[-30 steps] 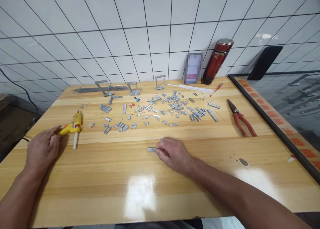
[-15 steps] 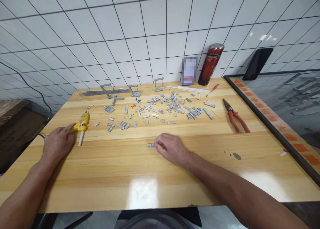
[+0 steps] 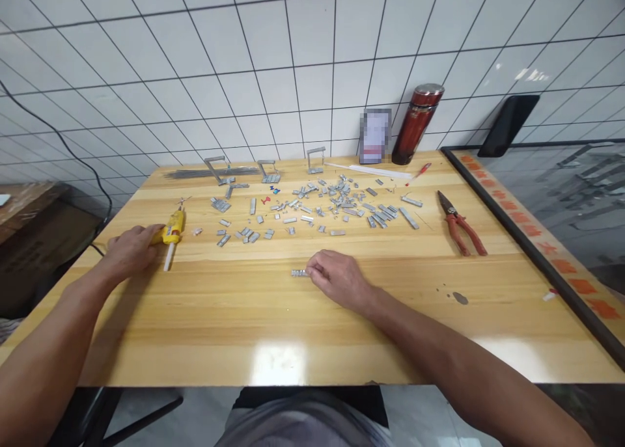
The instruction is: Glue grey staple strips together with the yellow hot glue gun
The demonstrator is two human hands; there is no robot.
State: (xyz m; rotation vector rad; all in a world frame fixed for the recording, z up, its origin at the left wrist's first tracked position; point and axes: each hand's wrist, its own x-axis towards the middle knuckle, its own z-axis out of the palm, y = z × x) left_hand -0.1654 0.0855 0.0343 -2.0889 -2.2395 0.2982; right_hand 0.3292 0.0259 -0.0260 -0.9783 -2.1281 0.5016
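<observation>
My left hand (image 3: 131,250) lies on the wooden table (image 3: 293,317) with its fingers curled round the grip of a yellow glue gun (image 3: 172,228), which has a white glue stick poking out toward me. My right hand (image 3: 338,279) rests near the table's middle, fingertips pinched on a small strip of metal staples (image 3: 299,272) that sticks out to its left. Many loose grey staple pieces (image 3: 336,203) are scattered beyond both hands.
Red-handled pliers (image 3: 458,224) lie at the right. A red flask (image 3: 416,124) and a small card stand against the tiled wall. Bent wire frames (image 3: 267,171) and wire rods lie at the back. A black-framed panel (image 3: 537,239) borders the right edge. A cable runs off left.
The view has tilted and pulled back, so the table edge and my lap now show. My left hand has closed further onto the glue gun. My right hand keeps the staple strip.
</observation>
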